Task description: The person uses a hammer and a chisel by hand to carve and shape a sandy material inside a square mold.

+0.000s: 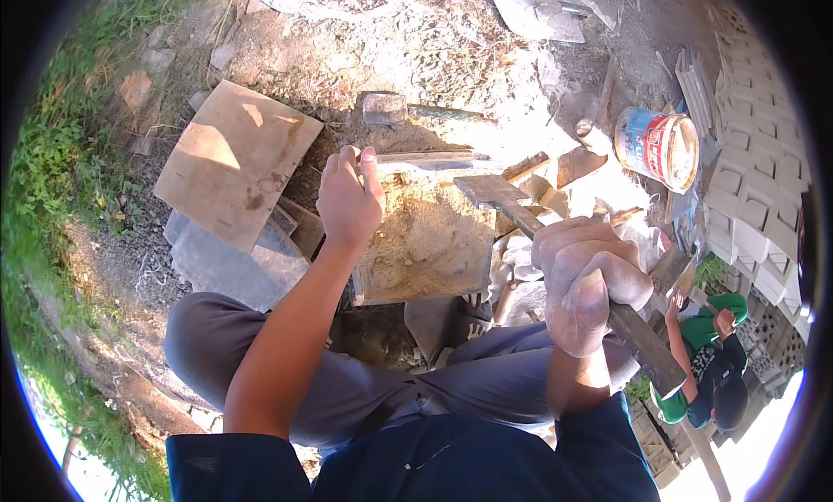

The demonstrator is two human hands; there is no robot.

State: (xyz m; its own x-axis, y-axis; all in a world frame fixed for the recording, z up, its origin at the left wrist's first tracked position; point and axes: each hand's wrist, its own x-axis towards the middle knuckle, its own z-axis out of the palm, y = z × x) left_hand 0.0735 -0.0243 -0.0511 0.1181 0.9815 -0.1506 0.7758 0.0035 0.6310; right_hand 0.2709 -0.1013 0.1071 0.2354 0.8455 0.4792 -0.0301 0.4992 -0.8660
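My right hand (pixel 590 285) is closed around a long, flat, dusty wooden bar (pixel 646 350), held slantwise with its wider far end (pixel 490 191) over the right side of a shallow square box of sandy material (pixel 425 242). The box sits in front of my knees, its sand rough on top. At the box's far left corner is my left hand (pixel 351 198), fingers curled in and thumb pointing up; whatever it grips is hidden. Beyond the box lies a hammer (pixel 384 109) with a blocky head, its handle pointing right.
A square board (pixel 234 164) lies at the left over grey slabs (pixel 230 263). To the right stand a blue, white and red bucket (pixel 657 146) and stacked pale blocks (pixel 755 172). Another person (pixel 716 363) works at the lower right. A metal shovel blade (pixel 538 14) lies far off.
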